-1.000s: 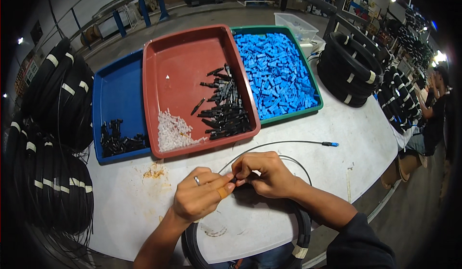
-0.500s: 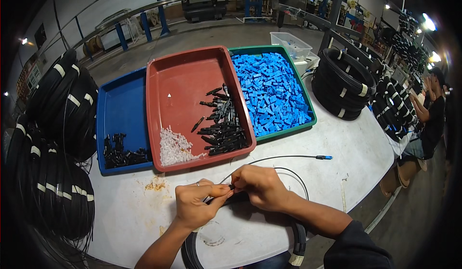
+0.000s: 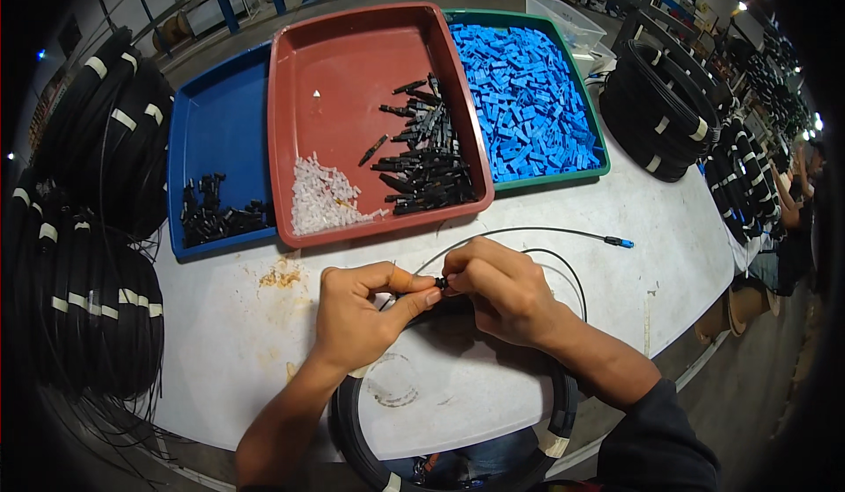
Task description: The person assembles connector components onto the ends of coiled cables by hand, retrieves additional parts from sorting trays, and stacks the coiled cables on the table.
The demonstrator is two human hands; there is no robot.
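Note:
Both my hands meet over a coil of black cable (image 3: 349,422) at the table's near side. Thumb and fingers of my left hand (image 3: 365,312) pinch a small black connector part (image 3: 442,283). My right hand (image 3: 502,290) grips the same part from the other side, its fingers closed; much of the part is hidden by the fingertips. A thin black cable runs from the coil in a loop behind my hands. Its far end carries a black connector with a blue tip (image 3: 620,242), lying on the table to the right.
A red tray (image 3: 352,43) holds white pieces and black connectors. Left of it, a blue tray (image 3: 220,105) has small black parts; right, a green tray (image 3: 591,131) is full of blue clips. Cable coils (image 3: 97,316) stack at left, another (image 3: 660,109) at right. A person sits far right.
The view has tilted downward, so the trays sit higher in the picture and more of the coil shows. My hands still hold the small black part together.

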